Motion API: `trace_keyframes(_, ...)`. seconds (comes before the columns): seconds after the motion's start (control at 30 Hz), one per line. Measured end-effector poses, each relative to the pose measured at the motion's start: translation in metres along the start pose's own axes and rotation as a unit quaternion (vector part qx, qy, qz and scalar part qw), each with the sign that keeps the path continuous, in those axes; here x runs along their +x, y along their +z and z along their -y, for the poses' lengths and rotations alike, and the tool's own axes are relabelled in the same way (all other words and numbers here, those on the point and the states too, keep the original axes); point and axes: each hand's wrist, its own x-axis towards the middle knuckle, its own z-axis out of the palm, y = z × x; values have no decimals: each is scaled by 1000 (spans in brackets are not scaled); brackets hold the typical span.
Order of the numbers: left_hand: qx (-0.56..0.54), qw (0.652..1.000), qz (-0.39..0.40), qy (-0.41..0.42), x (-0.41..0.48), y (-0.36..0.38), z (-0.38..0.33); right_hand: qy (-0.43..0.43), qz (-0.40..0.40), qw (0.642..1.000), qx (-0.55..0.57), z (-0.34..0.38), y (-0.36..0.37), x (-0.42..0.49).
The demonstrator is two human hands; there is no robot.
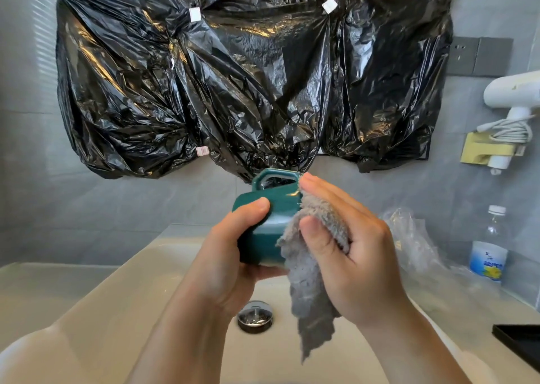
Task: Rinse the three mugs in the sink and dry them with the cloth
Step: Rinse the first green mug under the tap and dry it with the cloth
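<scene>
Frame centre, above a cream basin sink: a left hand gripped a teal ceramic mug while the right hand pinched a fluffy grey cloth against it. Drying looked under way; two others were out of view.

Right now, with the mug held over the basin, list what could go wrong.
1. Only the left hand grips the green mug, tipped on its side. If it is still wet, it may slip and strike the hard sink.
2. The right hand holds the grey cloth by one end. The loose tail hangs toward the drain and could pick up water.
</scene>
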Motion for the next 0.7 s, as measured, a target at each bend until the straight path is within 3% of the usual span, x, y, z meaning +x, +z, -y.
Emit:
trace_keyframes(0.13,-63,997,26,-29,0,0,1,61,10,992,113,-5,-7,2)
trace_keyframes(0.3,-185,980,57,-43,-1,0,-2,63,9,983,174,-6,-1,-1)
trace_keyframes(0.5,-228,973,2,27,4,2,1,80,8,989,127,-6,13,-6)
trace_keyframes(0.7,-179,974,-98,101,9,0,3,96,36,993,59,2,27,-13)
